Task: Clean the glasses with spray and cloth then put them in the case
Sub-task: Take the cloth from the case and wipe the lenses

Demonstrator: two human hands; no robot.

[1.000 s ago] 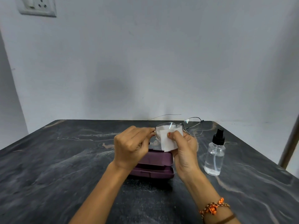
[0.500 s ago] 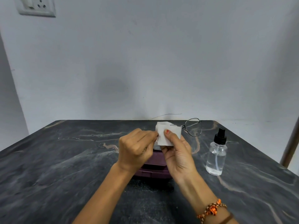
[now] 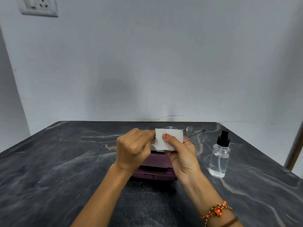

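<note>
Thin metal-framed glasses (image 3: 196, 135) are held up above the table between both hands. My left hand (image 3: 133, 150) pinches the frame's left end. My right hand (image 3: 181, 155) presses a folded white cloth (image 3: 168, 139) over the left lens, thumb on the front of the cloth. The right lens sticks out clear to the right, and one temple arm points up and back. A purple glasses case (image 3: 155, 172) lies on the dark marble table (image 3: 49, 169) under the hands, partly hidden by them. A clear spray bottle (image 3: 219, 158) with a black nozzle stands to the right.
The table's back edge meets a plain white wall. A wall socket (image 3: 38, 5) sits at the upper left. A brown pole (image 3: 294, 148) leans at the far right edge of the table.
The cloth has slid across the left lens and now covers more of it, with my right thumb shifted along it. The glasses stay raised in both hands.
</note>
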